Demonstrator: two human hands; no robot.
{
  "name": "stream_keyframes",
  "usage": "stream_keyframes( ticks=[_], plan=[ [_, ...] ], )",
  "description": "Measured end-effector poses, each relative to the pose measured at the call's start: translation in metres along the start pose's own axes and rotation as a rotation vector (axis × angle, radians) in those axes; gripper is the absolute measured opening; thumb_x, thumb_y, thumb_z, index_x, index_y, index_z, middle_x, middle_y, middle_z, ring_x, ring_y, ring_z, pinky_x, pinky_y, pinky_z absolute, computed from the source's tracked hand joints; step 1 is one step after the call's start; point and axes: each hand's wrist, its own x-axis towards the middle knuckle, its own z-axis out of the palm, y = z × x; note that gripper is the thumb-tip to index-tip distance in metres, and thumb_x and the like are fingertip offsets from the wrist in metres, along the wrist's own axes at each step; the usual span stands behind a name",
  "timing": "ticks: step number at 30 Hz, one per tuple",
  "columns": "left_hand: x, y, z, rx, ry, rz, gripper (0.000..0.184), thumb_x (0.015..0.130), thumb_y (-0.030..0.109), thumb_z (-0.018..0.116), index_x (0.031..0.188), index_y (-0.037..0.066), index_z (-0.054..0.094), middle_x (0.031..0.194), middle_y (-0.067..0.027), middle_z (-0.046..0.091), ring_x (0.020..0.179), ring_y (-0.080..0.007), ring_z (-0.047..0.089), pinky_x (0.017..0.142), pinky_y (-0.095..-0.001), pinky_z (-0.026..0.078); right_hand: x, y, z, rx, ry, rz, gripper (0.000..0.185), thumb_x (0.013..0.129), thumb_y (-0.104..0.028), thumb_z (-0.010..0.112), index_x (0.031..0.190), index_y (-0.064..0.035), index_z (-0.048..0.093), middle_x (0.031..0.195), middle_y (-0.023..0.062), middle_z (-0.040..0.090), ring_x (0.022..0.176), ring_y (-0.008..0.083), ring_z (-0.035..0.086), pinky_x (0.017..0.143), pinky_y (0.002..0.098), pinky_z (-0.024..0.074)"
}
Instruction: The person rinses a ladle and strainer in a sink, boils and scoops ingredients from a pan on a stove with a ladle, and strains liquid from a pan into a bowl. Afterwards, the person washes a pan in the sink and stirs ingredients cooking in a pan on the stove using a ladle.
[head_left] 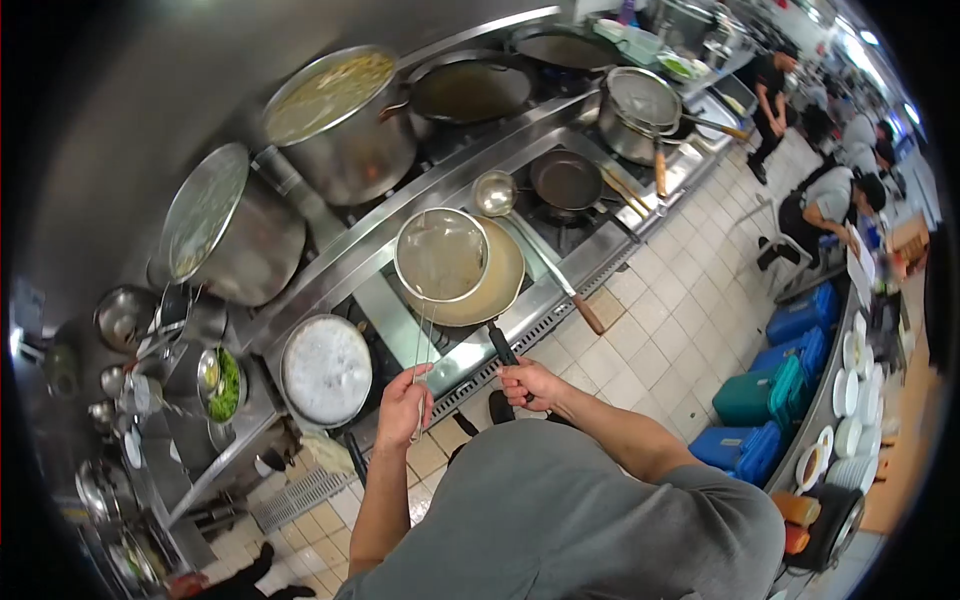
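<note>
My left hand (405, 402) is closed around the thin wire handle of a round mesh strainer (442, 245). The strainer lies over a pale-coloured pan (507, 270) on the stove and covers much of its inside, so the contents are mostly hidden. Fingers of my right hand (529, 386) wrap round the black handle of that pan. A ladle (495, 193) with a long wooden-ended handle rests just beyond the pan. To the left stands a pan of white, foamy liquid (326, 370).
Two tall stockpots (345, 160) (255, 240) and dark woks (470, 92) line the back. A small frying pan (567, 182) and a pot with a sieve (640, 125) sit to the right. Blue bins (738, 450), stacked plates (850, 472) and co-workers (825, 205) are further right.
</note>
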Motion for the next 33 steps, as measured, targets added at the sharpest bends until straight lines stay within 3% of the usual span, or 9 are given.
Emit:
stream_keyframes(
  ticks=[6,8,10,12,16,20,26,30,33],
  plan=[
    [0.007,0.032,0.067,-0.003,-0.173,-0.069,0.041,0.094,0.005,0.049,0.133,0.0,0.059,0.067,-0.004,0.057,0.045,-0.0111,0.048,0.042,-0.0262,0.04,-0.114,-0.035,-0.023,-0.023,0.022,-0.011,0.017,0.098,-0.013,0.063,0.093,-0.0128,0.047,0.062,-0.0061,0.038,0.045,0.0049,0.034,0.038,0.0262,0.028],
    [0.01,0.041,0.096,0.034,-0.333,-0.016,0.039,0.095,0.005,0.047,0.131,0.001,0.06,0.065,-0.0052,0.058,0.043,-0.0113,0.048,0.042,-0.0254,0.04,-0.162,-0.047,-0.037,-0.034,0.045,-0.037,0.013,0.099,-0.014,0.063,0.098,-0.0123,0.049,0.063,-0.0062,0.038,0.045,0.0046,0.034,0.038,0.0258,0.0274],
    [0.01,0.054,0.131,0.062,-0.379,-0.041,0.038,0.096,0.004,0.047,0.131,0.001,0.061,0.063,-0.005,0.057,0.043,-0.011,0.048,0.042,-0.0253,0.04,-0.209,-0.051,-0.06,-0.027,0.086,-0.064,0.013,0.098,-0.014,0.063,0.102,-0.0123,0.051,0.064,-0.0062,0.038,0.045,0.0046,0.033,0.039,0.0253,0.0266],
    [0.011,0.068,0.172,0.136,-0.56,-0.061,0.038,0.097,0.005,0.048,0.133,0.0,0.059,0.07,-0.004,0.058,0.046,-0.0103,0.048,0.044,-0.0248,0.04,-0.261,-0.053,-0.08,0.0,0.091,-0.092,0.013,0.098,-0.014,0.063,0.103,-0.0122,0.051,0.064,-0.0061,0.038,0.045,0.0047,0.032,0.039,0.0253,0.0267],
    [0.012,0.077,0.273,0.148,-0.723,-0.036,0.04,0.096,0.006,0.045,0.133,0.0,0.058,0.065,-0.0041,0.057,0.043,-0.011,0.047,0.042,-0.0251,0.039,-0.363,-0.051,-0.126,0.063,0.195,-0.213,0.013,0.098,-0.014,0.062,0.1,-0.0119,0.05,0.064,-0.0055,0.036,0.046,0.0052,0.033,0.04,0.0256,0.0279],
    [0.007,0.07,0.399,0.061,-0.649,-0.097,0.039,0.099,0.013,0.046,0.133,-0.001,0.057,0.062,-0.0045,0.055,0.039,-0.0112,0.043,0.035,-0.0245,0.034,-0.461,-0.032,-0.198,0.125,0.258,-0.3,0.018,0.099,-0.014,0.061,0.09,-0.0135,0.045,0.063,-0.0054,0.036,0.046,0.0051,0.034,0.04,0.0258,0.0292],
    [0.031,0.06,0.557,-0.137,-0.784,-0.05,0.041,0.099,0.016,0.048,0.136,0.0,0.053,0.061,-0.0035,0.055,0.035,-0.0113,0.041,0.033,-0.0251,0.034,-0.575,-0.008,-0.278,0.356,0.383,-0.57,0.018,0.098,-0.014,0.062,0.09,-0.0133,0.045,0.065,-0.0048,0.039,0.045,0.0051,0.036,0.039,0.0257,0.0304],
    [0.051,0.056,0.654,-0.008,-0.759,-0.061,0.037,0.101,0.017,0.049,0.135,0.005,0.054,0.062,-0.0014,0.054,0.038,-0.01,0.042,0.035,-0.0245,0.033,-0.625,-0.011,-0.323,0.446,0.548,-0.75,0.018,0.097,-0.014,0.063,0.091,-0.0129,0.046,0.066,-0.0047,0.04,0.046,0.0048,0.036,0.039,0.0259,0.0303],
    [0.071,0.041,0.734,0.054,-0.865,-0.1,0.036,0.102,0.017,0.048,0.135,0.006,0.055,0.064,-0.0008,0.055,0.04,-0.0101,0.043,0.037,-0.0244,0.035,-0.66,-0.024,-0.347,0.548,0.58,-0.894,0.019,0.097,-0.014,0.064,0.091,-0.0112,0.046,0.066,-0.0042,0.042,0.045,0.0043,0.036,0.038,0.0255,0.0302]
  ],
)
